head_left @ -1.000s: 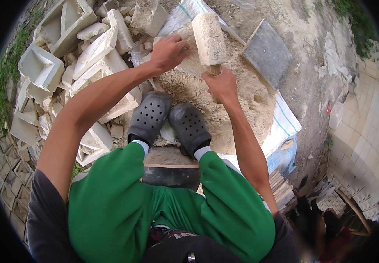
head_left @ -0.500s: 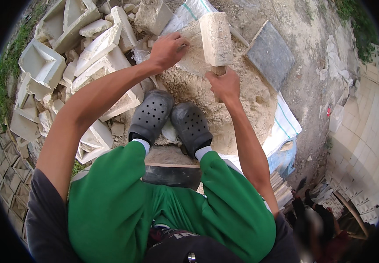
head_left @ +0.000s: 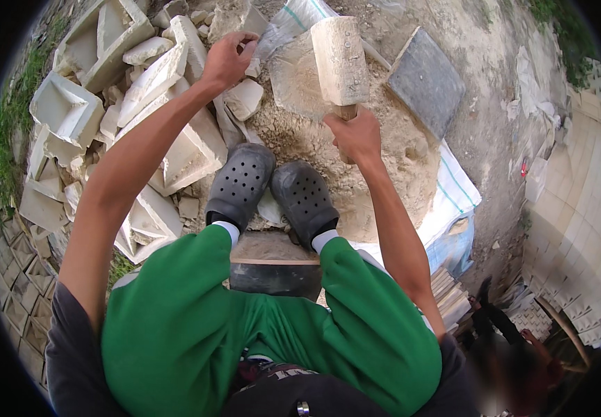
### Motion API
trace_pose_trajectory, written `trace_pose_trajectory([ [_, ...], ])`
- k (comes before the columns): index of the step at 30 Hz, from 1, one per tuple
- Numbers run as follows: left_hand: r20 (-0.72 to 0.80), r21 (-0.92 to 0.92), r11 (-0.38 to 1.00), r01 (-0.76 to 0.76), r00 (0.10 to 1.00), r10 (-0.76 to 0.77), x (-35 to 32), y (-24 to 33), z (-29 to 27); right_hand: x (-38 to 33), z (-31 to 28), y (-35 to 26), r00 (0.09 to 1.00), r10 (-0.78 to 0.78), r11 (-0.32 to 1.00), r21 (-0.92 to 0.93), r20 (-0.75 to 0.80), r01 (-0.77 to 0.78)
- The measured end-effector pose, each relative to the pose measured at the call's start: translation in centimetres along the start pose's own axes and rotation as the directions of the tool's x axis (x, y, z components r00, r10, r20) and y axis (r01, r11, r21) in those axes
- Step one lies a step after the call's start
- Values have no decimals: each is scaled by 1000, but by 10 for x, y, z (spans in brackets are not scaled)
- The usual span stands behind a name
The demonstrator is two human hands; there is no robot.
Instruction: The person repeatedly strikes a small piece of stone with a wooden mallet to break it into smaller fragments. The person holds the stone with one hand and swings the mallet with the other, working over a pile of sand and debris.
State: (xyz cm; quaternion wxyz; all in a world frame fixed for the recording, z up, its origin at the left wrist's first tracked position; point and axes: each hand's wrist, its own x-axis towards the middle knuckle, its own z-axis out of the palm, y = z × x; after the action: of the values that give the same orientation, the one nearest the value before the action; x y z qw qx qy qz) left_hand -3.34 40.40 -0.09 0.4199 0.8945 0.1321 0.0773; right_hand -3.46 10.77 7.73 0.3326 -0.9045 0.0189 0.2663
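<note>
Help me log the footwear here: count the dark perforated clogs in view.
2. The left clog and the right clog sit side by side on the sandy rubble below the mallet. None seems hidden.

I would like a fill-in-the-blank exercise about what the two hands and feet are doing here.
1. The right hand grips the wooden handle of a ____.
2. The left hand reaches to the pale ____ pieces.
3. The person wears grey clogs and ____ trousers.
4. The dark slab lies on the person's ____ side.

Missing words: mallet; stone; green; right
</note>
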Motion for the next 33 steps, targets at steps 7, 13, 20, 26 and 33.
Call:
trace_pose_trajectory([
  [7, 63, -43, 990, 135, 989, -132, 4, 7, -6, 14, 27, 29, 999, 8, 1000, -13, 33, -7],
  [13, 123, 11, 1000, 11, 992, -12, -27, 14, 3, -2, 0, -4, 1000, 20, 999, -34, 13, -19],
  [20, 407, 72, 948, -311, 876, 257, -79, 21, 30, 2, 21, 13, 998, -60, 986, -156, -13, 57],
  [26, 711, 205, 841, -500, 667, 223, -97, 18, 37, 12, 23, 27, 994, 64, 995, -86, 90, -57],
  [33, 668, 267, 841, -471, 719, 191, -107, 10, 50, 4, -4, 21, 999, 43, 997, 61, -5, -42],
])
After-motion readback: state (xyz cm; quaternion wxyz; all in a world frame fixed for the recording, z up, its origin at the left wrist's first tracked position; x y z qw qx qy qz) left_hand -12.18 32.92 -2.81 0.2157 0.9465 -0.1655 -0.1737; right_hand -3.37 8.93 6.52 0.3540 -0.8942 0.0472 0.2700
